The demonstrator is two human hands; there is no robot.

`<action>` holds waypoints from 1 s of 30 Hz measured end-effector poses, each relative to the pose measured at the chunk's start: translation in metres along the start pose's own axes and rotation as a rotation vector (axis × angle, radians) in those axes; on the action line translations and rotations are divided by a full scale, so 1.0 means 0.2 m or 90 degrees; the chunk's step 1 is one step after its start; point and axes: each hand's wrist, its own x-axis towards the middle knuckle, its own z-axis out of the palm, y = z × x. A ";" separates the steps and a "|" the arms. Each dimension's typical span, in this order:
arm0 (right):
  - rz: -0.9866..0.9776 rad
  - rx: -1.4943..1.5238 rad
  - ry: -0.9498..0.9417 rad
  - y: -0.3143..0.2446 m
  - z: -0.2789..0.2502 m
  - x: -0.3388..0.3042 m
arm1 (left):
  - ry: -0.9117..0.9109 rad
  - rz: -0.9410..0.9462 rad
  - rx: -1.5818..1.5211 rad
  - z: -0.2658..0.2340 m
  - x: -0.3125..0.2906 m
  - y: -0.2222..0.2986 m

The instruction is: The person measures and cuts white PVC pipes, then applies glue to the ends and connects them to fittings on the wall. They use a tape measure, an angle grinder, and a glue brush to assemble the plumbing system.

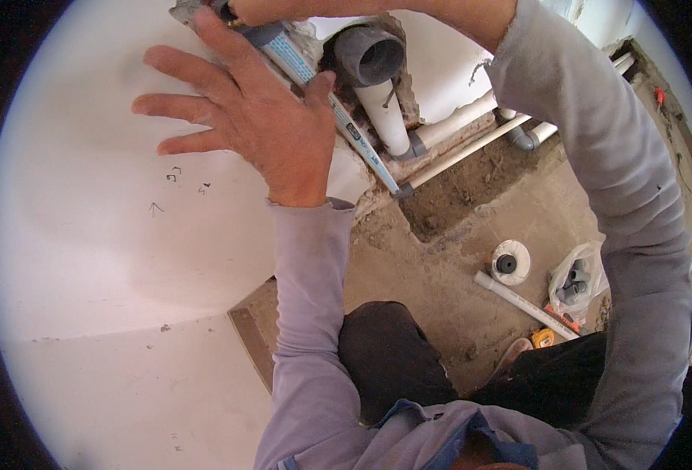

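My left hand (pixel 244 113) is spread wide in front of the white wall, palm turned away. Its thumb lies by a slim blue-and-white pipe (pixel 346 117) that slants down along a broken channel in the wall. At the top edge, my right hand (pixel 283 8) is partly cut off. It appears curled at a small dark and grey piece (pixel 222 9) near the pipe's upper end; what that piece is cannot be made out. A wide grey pipe socket (pixel 369 55) on a white drain pipe (pixel 384 117) stands just right of the blue-and-white pipe.
White pipes (pixel 456 125) with grey elbows run along the wall's foot beside a dug trench (pixel 463 192). On the dirty floor lie a tape roll (pixel 510 262), a white pipe length (pixel 522 304), a plastic bag (pixel 585 274) of grey fittings and a yellow tape measure (pixel 543 338).
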 end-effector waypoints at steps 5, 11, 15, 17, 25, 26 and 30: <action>-0.041 -0.015 0.015 0.03 0.03 -0.01 | -0.001 -0.007 -0.002 0.00 -0.01 -0.01; 0.017 -0.041 -0.042 -0.03 -0.07 0.00 | -0.018 -0.013 -0.024 -0.02 0.04 0.05; 0.061 -0.068 -0.028 -0.06 0.00 -0.03 | -0.040 -0.027 -0.072 -0.04 -0.02 -0.03; 0.108 -0.092 -0.029 -0.10 -0.03 -0.04 | -0.017 -0.055 -0.214 -0.06 0.00 -0.01; 0.242 -0.188 -0.062 -0.20 -0.07 -0.01 | -0.032 -0.041 -0.223 -0.04 -0.01 0.04; 0.276 -0.206 -0.087 -0.19 -0.05 -0.01 | -0.029 -0.046 -0.216 -0.05 0.00 0.03; 0.204 -0.168 -0.084 -0.15 -0.05 0.00 | 0.035 -0.049 -0.235 -0.03 0.00 0.02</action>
